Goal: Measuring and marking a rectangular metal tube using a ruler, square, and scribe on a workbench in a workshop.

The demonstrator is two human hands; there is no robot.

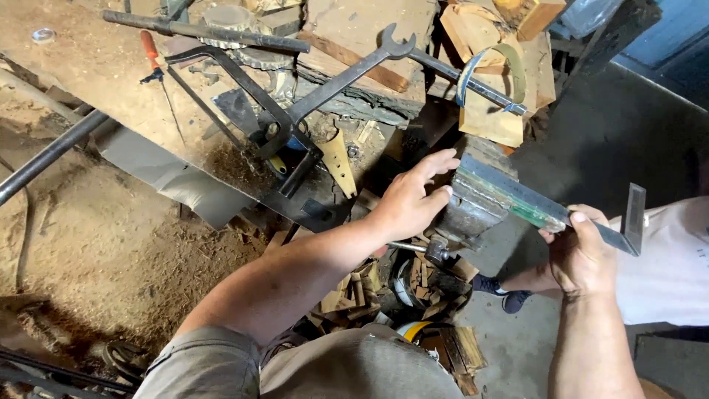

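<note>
Steel angle (517, 198) overhanging vise (469, 210)

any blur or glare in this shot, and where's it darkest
Head view: mostly sharp, with slight softness on the left hand and right hand; mild sheen on the flat grey metal bar clamped in the worn steel bench vise; darkest in the shadowed floor at upper right.

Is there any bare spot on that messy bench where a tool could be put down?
The bench top is bare at upper left, between the small metal ring and the orange-handled tool. Around the big wrench and the vise under the left hand, it is crowded.
</note>
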